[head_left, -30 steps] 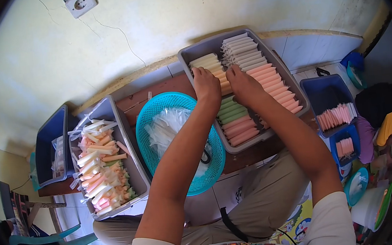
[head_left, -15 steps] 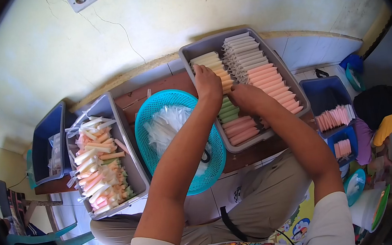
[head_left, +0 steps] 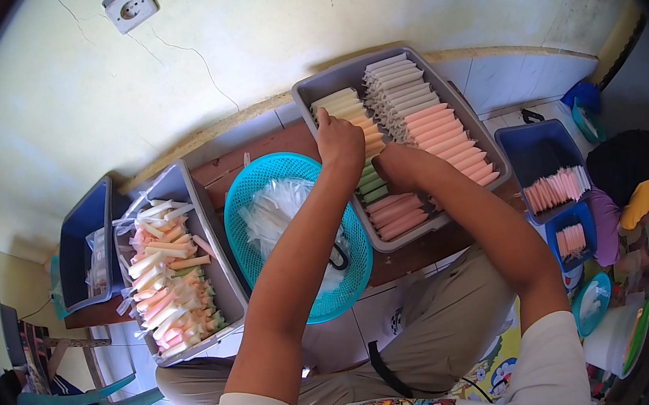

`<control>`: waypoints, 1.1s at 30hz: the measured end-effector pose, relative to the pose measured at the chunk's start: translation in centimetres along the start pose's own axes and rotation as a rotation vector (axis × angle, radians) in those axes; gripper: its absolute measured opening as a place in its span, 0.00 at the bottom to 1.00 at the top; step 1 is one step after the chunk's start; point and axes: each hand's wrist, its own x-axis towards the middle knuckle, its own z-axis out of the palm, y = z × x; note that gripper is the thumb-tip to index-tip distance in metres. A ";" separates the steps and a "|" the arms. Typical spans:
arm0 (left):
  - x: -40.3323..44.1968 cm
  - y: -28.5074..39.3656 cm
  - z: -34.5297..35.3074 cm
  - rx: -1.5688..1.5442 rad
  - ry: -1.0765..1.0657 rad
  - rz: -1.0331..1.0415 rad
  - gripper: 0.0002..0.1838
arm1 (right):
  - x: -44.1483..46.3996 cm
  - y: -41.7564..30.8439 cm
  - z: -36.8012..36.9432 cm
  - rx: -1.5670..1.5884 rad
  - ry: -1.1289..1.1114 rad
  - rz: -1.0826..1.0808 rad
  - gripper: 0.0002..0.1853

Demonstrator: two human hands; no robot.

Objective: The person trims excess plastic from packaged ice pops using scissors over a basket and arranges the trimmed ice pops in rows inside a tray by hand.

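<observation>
Two hands down in the grey tray (head_left: 451,93), right side of the worktop (head_left: 218,170)! Our left hand (head_left: 342,144) covers the left edge of the orange packets (head_left: 372,138), just near of the pale-yellow packets (head_left: 339,103); our right hand (head_left: 404,166) dips in beside the green packets (head_left: 372,186). Fingertips are hidden, so we can't tell whether either grip is apart or clamped. Danger here? A hard squeeze could split a soft-looking packet, a sideways shove could slump the column, and a low right hand could knock the near pink packets (head_left: 397,217).
</observation>
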 end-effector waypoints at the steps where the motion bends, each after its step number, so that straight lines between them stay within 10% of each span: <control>1: 0.0 0.0 0.0 -0.020 0.010 -0.005 0.08 | -0.3 -0.1 -0.3 0.038 -0.031 0.001 0.14; 9: -2.9 0.3 -1.5 -0.163 0.021 0.067 0.11 | 0.2 0.2 0.1 0.019 0.005 -0.007 0.15; 20: -5.4 1.4 -4.6 -0.110 -0.337 0.208 0.42 | -2.5 0.4 -1.6 0.300 -0.086 0.074 0.22; 33: -5.6 1.8 -4.7 -0.077 -0.361 0.248 0.29 | -2.7 0.1 -0.4 0.232 -0.143 -0.030 0.21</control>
